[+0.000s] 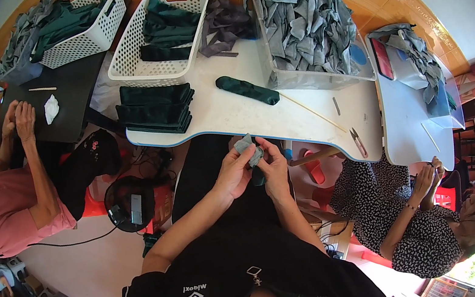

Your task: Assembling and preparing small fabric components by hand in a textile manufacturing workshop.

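Just off the table's front edge, my hands are close together over my lap. My left hand (230, 174) is closed, thumb and fingers pinching a small piece of grey fabric (243, 145). My right hand (274, 166) is closed on the same fabric from the other side. Some dark green cloth (258, 177) shows below the fingers; how it joins the grey piece is hidden. On the table ahead lie a rolled dark green velvety strip (248, 90) and a stack of folded green cloth pieces (155, 109).
A clear bin (313, 77) heaped with grey fabric stands at the back right. White baskets (144, 79) hold green cloth. A thin stick (313, 111) and small thread snips (359, 142) lie on the white table (207, 113). Co-workers sit at left (28, 204) and right (427, 224).
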Tool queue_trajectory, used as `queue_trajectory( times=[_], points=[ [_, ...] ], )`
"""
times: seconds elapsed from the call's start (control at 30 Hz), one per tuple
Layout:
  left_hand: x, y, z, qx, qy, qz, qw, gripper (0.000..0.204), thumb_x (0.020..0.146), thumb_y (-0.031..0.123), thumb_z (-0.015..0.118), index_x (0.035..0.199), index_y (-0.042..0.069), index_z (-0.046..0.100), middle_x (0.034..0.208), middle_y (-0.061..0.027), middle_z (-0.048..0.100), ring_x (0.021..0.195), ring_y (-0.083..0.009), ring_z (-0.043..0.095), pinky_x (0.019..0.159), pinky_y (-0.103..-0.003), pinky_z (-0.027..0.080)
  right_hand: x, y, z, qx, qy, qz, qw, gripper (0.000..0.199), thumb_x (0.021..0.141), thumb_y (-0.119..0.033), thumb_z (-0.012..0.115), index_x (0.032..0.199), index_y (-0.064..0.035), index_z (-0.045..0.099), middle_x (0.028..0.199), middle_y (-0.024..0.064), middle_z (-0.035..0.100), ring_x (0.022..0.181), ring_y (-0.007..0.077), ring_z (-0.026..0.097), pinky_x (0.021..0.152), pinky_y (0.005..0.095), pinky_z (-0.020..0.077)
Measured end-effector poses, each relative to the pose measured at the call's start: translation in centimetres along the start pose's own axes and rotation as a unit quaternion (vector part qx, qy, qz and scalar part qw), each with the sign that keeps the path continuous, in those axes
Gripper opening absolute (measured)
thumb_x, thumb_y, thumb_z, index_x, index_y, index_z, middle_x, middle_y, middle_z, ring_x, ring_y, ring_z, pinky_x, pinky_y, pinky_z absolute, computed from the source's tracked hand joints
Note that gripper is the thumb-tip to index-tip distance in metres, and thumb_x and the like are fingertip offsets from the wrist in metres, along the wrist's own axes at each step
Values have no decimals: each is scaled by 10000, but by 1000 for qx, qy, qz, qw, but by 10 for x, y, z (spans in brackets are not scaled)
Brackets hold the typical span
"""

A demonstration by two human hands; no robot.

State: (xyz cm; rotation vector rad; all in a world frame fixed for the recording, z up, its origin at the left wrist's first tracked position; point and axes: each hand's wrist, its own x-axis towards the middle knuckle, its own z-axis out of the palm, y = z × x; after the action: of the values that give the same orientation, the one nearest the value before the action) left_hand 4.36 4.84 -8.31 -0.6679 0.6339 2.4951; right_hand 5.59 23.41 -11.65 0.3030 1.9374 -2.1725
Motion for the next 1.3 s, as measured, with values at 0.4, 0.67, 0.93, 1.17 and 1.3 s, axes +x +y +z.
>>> queue_trajectory(
  times=[0.4,0.67,0.93,1.17,1.3],
  points=[
    [-17,-26,-10,30,11,-54,998,465,1296,198,960,1711,90,781,1653,-68,836,1514,-181,805,1278,-401,662,-14,-11,15,-4,13,-34,999,459,1197,46,835,1627,-50,960,1579,65,824,1462,219,798,1305,371,604],
    [-12,-49,-12,123,33,41,991,418,1365,347,875,1639,35,829,1413,-47,868,1293,-130,791,1103,-357,635,-8,-8,40,-133,149,-138,970,313,1148,29,889,1444,-23,975,1449,67,742,1334,233,759,1217,367,599],
    [4,-31,-62,498,93,267,820,460,1356,390,864,1156,-24,862,824,-122,701,761,-176,627,693,-471,526,-31,28,35,-100,124,-44,986,242,1227,-69,946,1461,-25,982,1333,61,793,1236,235,795,1104,387,634],
    [-17,-4,-109,419,-53,145,895,572,1373,447,843,985,27,843,811,-1,661,798,-95,591,709,-403,506,-70,-5,40,290,-197,309,884,104,1336,-262,893,1334,-168,939,988,-73,714,943,125,688,1067,361,591],
    [-41,-1,-82,424,-147,61,891,602,1400,442,804,947,46,811,863,61,692,873,-49,626,774,-336,528,-88,1,26,529,-392,310,686,562,1466,-598,565,1154,-201,812,766,-122,558,756,131,511,1048,461,542]
  ],
)
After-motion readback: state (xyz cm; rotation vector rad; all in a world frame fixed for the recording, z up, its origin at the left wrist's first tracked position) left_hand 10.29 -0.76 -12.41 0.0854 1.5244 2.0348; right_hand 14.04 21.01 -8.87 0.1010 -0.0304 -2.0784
